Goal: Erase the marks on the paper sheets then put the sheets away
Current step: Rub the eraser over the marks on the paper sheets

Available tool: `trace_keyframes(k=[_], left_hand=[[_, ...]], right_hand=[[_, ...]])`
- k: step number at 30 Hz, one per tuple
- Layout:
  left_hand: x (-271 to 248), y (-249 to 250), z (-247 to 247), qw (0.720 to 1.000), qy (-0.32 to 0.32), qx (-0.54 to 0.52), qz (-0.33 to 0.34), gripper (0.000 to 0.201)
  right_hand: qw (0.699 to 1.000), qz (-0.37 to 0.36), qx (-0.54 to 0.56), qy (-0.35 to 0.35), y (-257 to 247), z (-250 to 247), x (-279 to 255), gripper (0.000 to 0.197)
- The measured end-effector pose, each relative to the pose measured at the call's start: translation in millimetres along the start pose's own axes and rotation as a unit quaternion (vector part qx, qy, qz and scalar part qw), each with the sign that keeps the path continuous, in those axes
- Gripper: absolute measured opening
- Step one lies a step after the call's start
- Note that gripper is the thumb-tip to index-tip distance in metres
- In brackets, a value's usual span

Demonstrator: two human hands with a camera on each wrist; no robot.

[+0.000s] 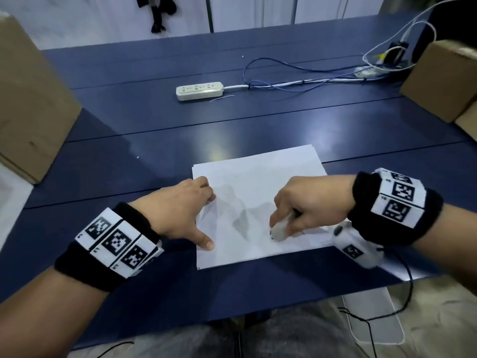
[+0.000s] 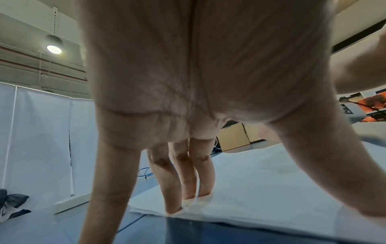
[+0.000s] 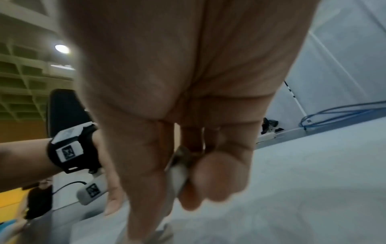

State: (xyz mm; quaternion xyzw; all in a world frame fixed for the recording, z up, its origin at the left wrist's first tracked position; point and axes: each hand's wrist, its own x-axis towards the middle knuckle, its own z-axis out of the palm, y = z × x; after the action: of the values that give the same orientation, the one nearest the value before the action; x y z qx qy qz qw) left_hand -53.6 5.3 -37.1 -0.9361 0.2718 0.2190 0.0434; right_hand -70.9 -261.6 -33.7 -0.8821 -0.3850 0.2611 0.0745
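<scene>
From my seat, the blue surface [image 1: 144, 130] lies open between the stack of paper sheets [image 1: 258, 177] and the power strip [image 1: 199, 91], room enough to pass across. A cardboard box [image 1: 31, 104] walls off the left edge, and another cardboard box [image 1: 444, 78] closes the far right. Loose cables [image 1: 296, 81] trail from the strip toward the right box. I see bare surface left of the sheets, before the box.
</scene>
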Motion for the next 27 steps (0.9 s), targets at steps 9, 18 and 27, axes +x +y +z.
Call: trace_keyframes(k=[9,18,27], left_hand=[[-1,2,-2,1.0,0.004,0.0,0.0,0.097],[-1,5,-3,1.0,0.002,0.004,0.0,0.095],[-1,3,-1,1.0,0.007,0.0,0.0,0.09]], right_hand=[[0.992,0.046,-0.059,0.097,22,-5,6,0.027],[0.987,0.068,-0.058,0.136,30,-13,14,0.026],[0.999,0.005,0.028,0.013,6,0,-1,0.028]])
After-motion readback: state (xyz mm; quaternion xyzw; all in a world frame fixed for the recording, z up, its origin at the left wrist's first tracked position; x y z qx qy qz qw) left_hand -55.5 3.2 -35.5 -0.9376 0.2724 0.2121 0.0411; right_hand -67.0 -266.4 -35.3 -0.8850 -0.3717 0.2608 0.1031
